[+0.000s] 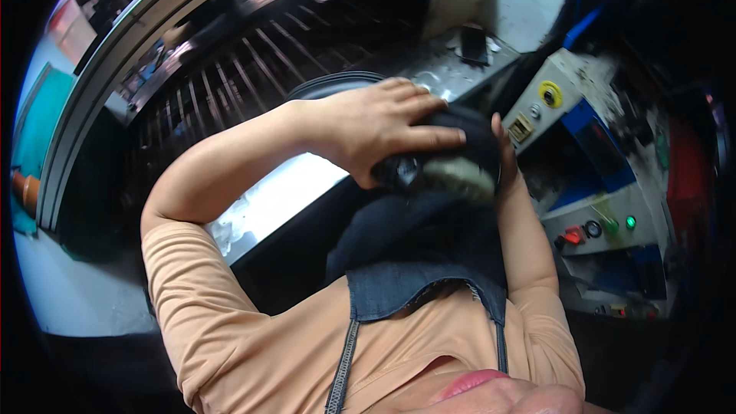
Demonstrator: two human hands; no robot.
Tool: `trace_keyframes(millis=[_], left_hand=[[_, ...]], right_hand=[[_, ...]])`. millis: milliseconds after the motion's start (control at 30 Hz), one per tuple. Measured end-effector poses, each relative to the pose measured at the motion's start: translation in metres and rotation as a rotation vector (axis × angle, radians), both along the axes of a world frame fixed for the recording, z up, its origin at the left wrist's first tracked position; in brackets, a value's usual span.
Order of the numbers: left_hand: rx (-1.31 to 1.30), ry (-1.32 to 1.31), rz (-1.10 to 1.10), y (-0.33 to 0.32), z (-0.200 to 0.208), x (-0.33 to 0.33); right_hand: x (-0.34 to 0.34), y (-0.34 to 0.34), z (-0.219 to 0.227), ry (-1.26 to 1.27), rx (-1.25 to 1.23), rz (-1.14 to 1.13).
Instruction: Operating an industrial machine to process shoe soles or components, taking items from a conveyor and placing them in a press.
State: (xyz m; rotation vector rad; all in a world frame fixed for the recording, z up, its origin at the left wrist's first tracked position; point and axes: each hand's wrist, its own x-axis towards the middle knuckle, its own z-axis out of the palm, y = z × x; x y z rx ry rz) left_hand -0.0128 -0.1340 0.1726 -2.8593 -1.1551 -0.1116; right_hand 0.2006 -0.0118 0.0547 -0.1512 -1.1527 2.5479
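In front of my chest, my left hand [379,130] lies over the top of a dark rounded thing [475,134], its thumb stretched along the near side and its fingers on the far side. A pale, fuzzy-looking patch [460,176] shows on the thing's near underside, blurred by motion. My right hand [506,155] presses against its right side; most of the fingers are hidden behind it. What kind of thing it is I cannot make out. Just beyond my left wrist sits another black, round-edged thing [337,82], partly covered by my hand and forearm.
A dark rack of metal bars [245,69] stretches across the far left, beside a curved metal rail [100,69]. A phone-like black object [474,46] lies on the metal surface ahead. Machine panels with a yellow-ringed button [550,93] and a lit green button [631,221] stand at right.
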Motion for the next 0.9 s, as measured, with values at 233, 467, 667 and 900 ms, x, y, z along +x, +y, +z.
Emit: trace_keyframes(millis=[233,467,667,900], left_hand=[[-0.018,0.114,-0.366,0.046,0.027,0.086],[0.234,-0.507,0.199,0.120,-0.042,0.055],[0.217,-0.450,0.796,0.134,-0.179,-0.020],[0.123,-0.561,0.865,0.132,-0.176,-0.018]], right_hand=[[0.110,-0.082,0.009,0.004,-0.022,-0.515],[0.211,0.000,0.036,0.455,-0.053,-0.829],[0.275,0.115,0.152,-0.028,0.466,-1.255],[0.297,0.297,0.185,-1.134,1.469,-1.489]])
